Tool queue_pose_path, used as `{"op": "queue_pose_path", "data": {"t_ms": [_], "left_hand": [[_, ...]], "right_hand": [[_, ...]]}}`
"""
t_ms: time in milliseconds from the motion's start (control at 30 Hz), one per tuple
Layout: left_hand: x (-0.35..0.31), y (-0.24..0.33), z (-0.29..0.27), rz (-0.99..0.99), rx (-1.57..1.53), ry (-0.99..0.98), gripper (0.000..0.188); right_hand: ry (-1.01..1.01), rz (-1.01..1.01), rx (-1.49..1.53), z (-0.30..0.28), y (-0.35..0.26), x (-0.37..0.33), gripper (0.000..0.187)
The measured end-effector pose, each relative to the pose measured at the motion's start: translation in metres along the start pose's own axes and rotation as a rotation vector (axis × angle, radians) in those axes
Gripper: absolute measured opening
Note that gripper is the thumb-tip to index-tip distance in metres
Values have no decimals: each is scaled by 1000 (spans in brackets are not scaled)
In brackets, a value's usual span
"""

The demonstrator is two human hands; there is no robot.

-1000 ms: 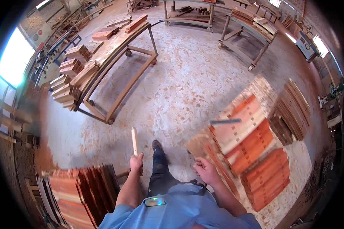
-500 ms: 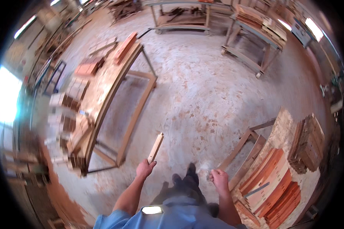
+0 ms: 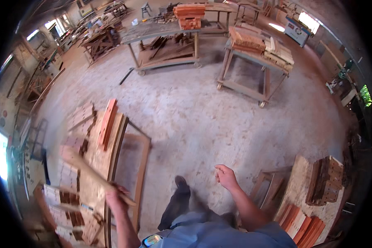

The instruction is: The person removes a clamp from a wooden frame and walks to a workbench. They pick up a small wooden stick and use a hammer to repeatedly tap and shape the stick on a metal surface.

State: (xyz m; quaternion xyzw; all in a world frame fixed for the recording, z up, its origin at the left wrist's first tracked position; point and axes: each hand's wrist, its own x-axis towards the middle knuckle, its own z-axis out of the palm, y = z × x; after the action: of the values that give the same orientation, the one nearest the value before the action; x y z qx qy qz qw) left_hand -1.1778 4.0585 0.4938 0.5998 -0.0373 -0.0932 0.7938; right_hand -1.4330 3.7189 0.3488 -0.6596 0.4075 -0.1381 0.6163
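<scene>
My left hand (image 3: 116, 198) is closed around a pale wooden rail (image 3: 91, 172), smeared by motion and slanting up to the left. The rail is above the left workbench (image 3: 91, 191), with a short end sticking out past my hand. Drilled wooden pieces stand in stacks (image 3: 69, 175) along that bench's left side. Near its far end lies a long reddish wooden piece (image 3: 108, 124). Out over the floor, my right hand (image 3: 226, 177) is loosely closed, and nothing shows in its fingers.
At the lower right, another bench (image 3: 291, 182) carries reddish strips (image 3: 304, 225) and a dark drilled stack (image 3: 324, 180). Wheeled tables hold timber farther off: one ahead (image 3: 161, 65), another to the right (image 3: 252, 87). A dark bar (image 3: 126, 77) lies on the floor.
My view has swung, and the left bench is now closer. My left hand has carried the rail from over the floor to above that bench. My right hand stays closed.
</scene>
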Motion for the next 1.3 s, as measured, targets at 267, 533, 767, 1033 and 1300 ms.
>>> {"op": "queue_pose_path", "data": {"t_ms": [267, 533, 767, 1033, 1300], "left_hand": [[212, 143, 113, 816, -457, -800, 24], [408, 161, 236, 985, -384, -898, 26], [560, 173, 294, 1041, -218, -756, 28], [732, 172, 261, 1093, -98, -529, 30], [936, 161, 164, 1089, 18, -298, 33]], "right_hand": [[100, 341, -278, -31, 71, 184, 25], [393, 985, 190, -18, 29, 282, 29], [58, 688, -25, 41, -83, 586, 37], [-162, 441, -158, 219, -273, 890, 22], [-375, 572, -416, 464, -353, 1006, 20]]}}
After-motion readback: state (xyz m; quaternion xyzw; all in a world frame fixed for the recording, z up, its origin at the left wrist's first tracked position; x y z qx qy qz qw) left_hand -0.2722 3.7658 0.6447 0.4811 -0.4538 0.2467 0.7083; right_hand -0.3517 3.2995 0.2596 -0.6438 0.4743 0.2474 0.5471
